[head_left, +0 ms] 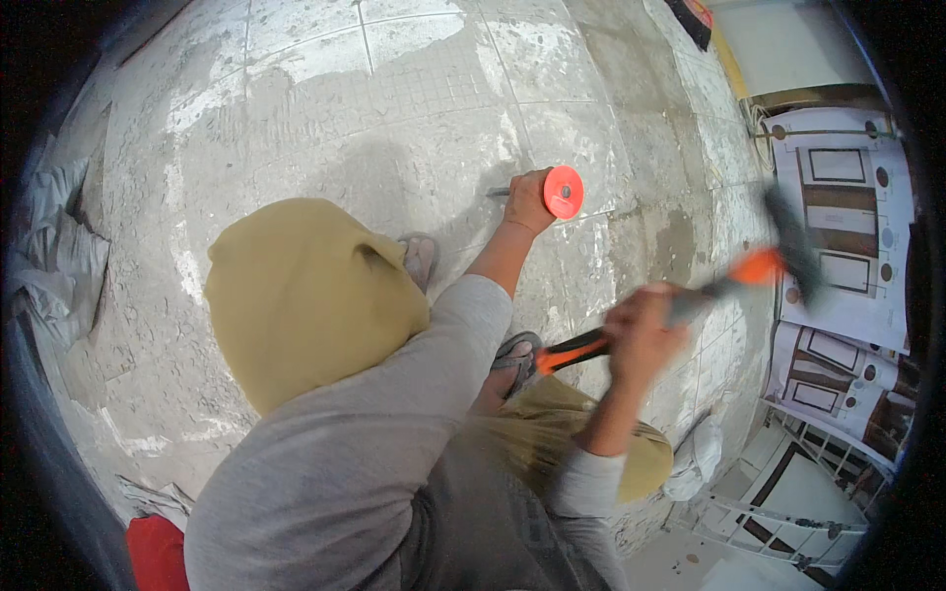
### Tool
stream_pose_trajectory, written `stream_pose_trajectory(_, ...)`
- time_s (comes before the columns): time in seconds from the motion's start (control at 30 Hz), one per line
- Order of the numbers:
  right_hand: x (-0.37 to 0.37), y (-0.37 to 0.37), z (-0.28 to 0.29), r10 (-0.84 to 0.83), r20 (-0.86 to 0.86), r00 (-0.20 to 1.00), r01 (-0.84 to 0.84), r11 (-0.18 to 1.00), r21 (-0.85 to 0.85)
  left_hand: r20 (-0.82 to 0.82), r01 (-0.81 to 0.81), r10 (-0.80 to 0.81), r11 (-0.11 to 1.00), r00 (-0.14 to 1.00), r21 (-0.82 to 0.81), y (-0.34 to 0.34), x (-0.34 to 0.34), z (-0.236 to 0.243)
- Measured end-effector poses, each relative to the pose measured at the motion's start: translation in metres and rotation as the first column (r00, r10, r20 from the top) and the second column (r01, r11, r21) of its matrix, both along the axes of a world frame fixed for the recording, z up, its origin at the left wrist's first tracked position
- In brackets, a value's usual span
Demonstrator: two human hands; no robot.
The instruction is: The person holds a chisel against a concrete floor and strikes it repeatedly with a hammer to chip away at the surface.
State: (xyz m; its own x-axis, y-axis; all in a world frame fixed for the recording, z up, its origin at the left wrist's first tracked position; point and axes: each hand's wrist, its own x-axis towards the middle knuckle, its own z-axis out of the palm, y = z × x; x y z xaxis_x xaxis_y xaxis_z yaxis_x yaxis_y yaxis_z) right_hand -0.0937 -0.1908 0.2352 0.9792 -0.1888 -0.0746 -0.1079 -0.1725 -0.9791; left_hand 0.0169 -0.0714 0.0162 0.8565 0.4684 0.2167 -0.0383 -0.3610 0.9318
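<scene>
My left hand (528,203) is closed around a chisel with a round red hand guard (565,193). The chisel's dark metal end (500,191) sticks out past my fist on the left, close to the grey floor; whether it touches is unclear. My right hand (643,333) grips a hammer by its black and orange handle (575,351). Its dark head (796,246), smeared by motion, is up to the right of the chisel, apart from the guard.
The worn tiled floor (424,89) has whitish patches and grid lines. My sandalled feet (517,362) are near the chisel. Printed sheets (838,187) and a white metal rack (788,527) line the right side. Crumpled sheeting (61,258) lies at left, a red object (156,554) at lower left.
</scene>
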Motion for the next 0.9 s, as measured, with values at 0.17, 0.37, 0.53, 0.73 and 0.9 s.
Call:
stream_pose_trajectory(0.17, -0.027, -0.017, -0.088, 0.268, -0.441, 0.856, -0.314, 0.949, -0.033, 0.055, 0.108, -0.109, 0.994, 0.993, 0.017, -0.005, -0.008, -0.004)
stream_pose_trajectory(0.37, -0.03, -0.031, -0.048, 0.178, -0.42, 0.89, -0.132, 0.982, 0.137, -0.047, 0.052, -0.047, 0.992, 0.998, 0.114, -0.013, -0.006, -0.004)
stream_pose_trajectory(0.53, -0.029, -0.04, 0.015, 0.157, -0.103, 0.982, -0.137, 0.975, 0.175, -0.011, 0.036, -0.034, 0.989, 0.999, 0.143, -0.019, -0.007, -0.016)
stream_pose_trajectory(0.73, -0.015, -0.017, 0.011, 0.005, 0.008, 1.0, -0.005, 0.995, 0.095, -0.041, 0.03, -0.024, 0.989, 0.999, 0.145, -0.021, -0.009, -0.017)
stream_pose_trajectory(0.9, -0.034, -0.029, -0.097, 0.248, -0.472, 0.846, -0.312, 0.948, -0.059, -0.03, 0.066, -0.061, 0.979, 0.998, 0.19, -0.029, -0.005, -0.017)
